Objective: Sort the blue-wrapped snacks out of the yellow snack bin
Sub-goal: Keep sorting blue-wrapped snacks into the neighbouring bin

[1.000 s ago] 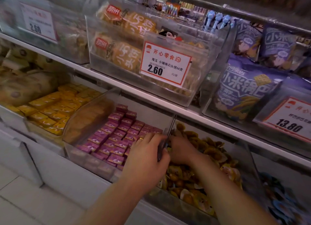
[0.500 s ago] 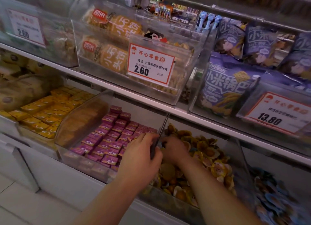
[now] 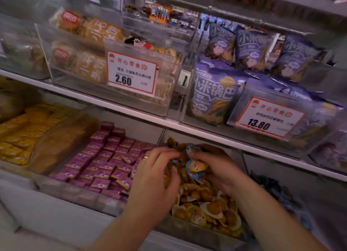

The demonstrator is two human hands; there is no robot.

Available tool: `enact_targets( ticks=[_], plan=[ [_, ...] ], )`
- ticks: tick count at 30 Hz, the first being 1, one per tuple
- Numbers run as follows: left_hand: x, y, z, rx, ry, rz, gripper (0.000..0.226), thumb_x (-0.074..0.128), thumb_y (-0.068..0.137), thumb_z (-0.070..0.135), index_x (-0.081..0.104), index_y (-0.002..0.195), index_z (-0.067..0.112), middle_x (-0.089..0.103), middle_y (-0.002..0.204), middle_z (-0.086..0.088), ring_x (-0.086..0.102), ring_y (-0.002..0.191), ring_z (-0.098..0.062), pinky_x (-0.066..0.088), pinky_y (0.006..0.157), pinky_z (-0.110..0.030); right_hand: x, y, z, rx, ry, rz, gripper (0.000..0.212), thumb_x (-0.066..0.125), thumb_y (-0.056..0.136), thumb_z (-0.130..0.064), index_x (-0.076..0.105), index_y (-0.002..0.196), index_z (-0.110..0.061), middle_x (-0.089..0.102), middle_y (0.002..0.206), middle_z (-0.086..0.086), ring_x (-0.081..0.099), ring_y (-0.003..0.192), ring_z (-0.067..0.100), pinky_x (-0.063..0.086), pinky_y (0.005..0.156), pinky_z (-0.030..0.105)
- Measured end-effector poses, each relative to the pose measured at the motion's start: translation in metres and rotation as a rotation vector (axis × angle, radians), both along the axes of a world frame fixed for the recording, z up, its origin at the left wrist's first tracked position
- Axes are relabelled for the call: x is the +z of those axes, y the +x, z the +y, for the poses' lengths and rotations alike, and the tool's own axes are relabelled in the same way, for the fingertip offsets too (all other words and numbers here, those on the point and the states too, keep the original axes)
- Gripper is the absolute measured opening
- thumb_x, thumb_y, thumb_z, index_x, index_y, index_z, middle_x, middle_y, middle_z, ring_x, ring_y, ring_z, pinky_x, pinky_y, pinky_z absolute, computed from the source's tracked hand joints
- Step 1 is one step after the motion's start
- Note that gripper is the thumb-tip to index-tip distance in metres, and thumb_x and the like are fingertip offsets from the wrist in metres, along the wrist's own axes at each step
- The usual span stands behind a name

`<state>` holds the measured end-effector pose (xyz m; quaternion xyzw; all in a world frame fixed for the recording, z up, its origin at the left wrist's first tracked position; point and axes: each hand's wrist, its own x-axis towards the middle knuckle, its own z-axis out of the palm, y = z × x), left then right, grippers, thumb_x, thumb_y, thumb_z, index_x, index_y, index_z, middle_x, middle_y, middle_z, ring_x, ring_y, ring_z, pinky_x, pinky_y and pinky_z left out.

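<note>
The clear bin on the lower shelf is heaped with yellow-wrapped snacks. My right hand is over the heap and grips a few small packets with blue-edged wrappers, lifted slightly above the pile. Just left of them, my left hand has its curled fingers dug into the yellow snacks; a ring shows on one finger. Whether the left hand holds a packet is hidden by its own fingers.
Left of the bin is a bin of purple packets, and further left orange-yellow packets. Right of it a bin holds blue-wrapped snacks. The shelf edge above carries price tags and bins of bagged snacks close over my hands.
My hands let go of the divider between the bins. The right hand has come up out of the yellow heap with blue-edged packets; the camera moved closer.
</note>
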<state>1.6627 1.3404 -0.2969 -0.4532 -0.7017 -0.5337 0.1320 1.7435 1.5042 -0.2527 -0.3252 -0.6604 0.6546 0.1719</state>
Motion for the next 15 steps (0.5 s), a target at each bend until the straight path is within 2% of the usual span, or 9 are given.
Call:
enact_targets(
  ticks=[2, 5, 7, 9, 11, 15],
  plan=[
    [-0.006, 0.016, 0.011, -0.106, -0.108, -0.073, 0.041, 0.05, 0.088, 0.045, 0.049, 0.128, 0.036, 0.047, 0.125, 0.021, 0.052, 0.114, -0.001, 0.048, 0.092, -0.029, -0.002, 0.016, -0.002, -0.072, -0.121, 0.022, 0.025, 0.071, 0.086, -0.011, 0.071, 0.109, -0.003, 0.073, 0.102, 0.021, 0.068, 0.091, 0.034, 0.054, 0.086, 0.049],
    [-0.021, 0.023, 0.024, -0.211, -0.34, -0.18, 0.065, 0.056, 0.08, 0.064, 0.03, 0.138, 0.049, 0.044, 0.134, 0.019, 0.051, 0.12, -0.004, 0.048, 0.096, -0.031, -0.01, 0.03, -0.006, -0.123, -0.308, 0.077, 0.028, 0.064, 0.091, -0.011, 0.067, 0.116, 0.001, 0.069, 0.112, 0.027, 0.066, 0.106, 0.041, 0.052, 0.094, 0.052],
    [-0.028, 0.017, 0.029, -0.233, -0.434, -0.172, 0.071, 0.067, 0.079, 0.056, 0.035, 0.141, 0.045, 0.047, 0.137, 0.016, 0.052, 0.121, -0.005, 0.047, 0.098, -0.028, -0.014, 0.034, -0.006, -0.143, -0.325, 0.095, 0.027, 0.061, 0.094, -0.011, 0.065, 0.118, -0.002, 0.068, 0.114, 0.027, 0.065, 0.109, 0.042, 0.051, 0.097, 0.055],
    [-0.031, 0.009, 0.031, -0.258, -0.442, -0.233, 0.065, 0.073, 0.079, 0.043, 0.046, 0.138, 0.038, 0.053, 0.131, 0.014, 0.056, 0.117, -0.005, 0.047, 0.098, -0.025, -0.018, 0.037, -0.004, -0.143, -0.308, 0.11, 0.026, 0.063, 0.093, -0.012, 0.065, 0.117, -0.002, 0.069, 0.113, 0.026, 0.067, 0.107, 0.041, 0.052, 0.096, 0.055],
    [-0.029, 0.005, 0.031, -0.274, -0.423, -0.318, 0.056, 0.073, 0.08, 0.037, 0.054, 0.133, 0.036, 0.058, 0.123, 0.015, 0.06, 0.11, -0.002, 0.051, 0.095, -0.026, -0.02, 0.041, -0.001, -0.132, -0.312, 0.125, 0.03, 0.067, 0.091, -0.014, 0.064, 0.118, 0.0, 0.07, 0.111, 0.025, 0.069, 0.103, 0.038, 0.056, 0.089, 0.053],
    [-0.023, 0.001, 0.036, -0.341, -0.443, -0.397, 0.046, 0.075, 0.083, 0.03, 0.06, 0.127, 0.031, 0.069, 0.11, 0.015, 0.065, 0.1, 0.003, 0.054, 0.091, -0.031, -0.024, 0.041, -0.002, -0.108, -0.381, 0.143, 0.031, 0.07, 0.089, -0.019, 0.065, 0.117, -0.005, 0.073, 0.104, 0.02, 0.074, 0.083, 0.03, 0.06, 0.061, 0.039]
  ],
)
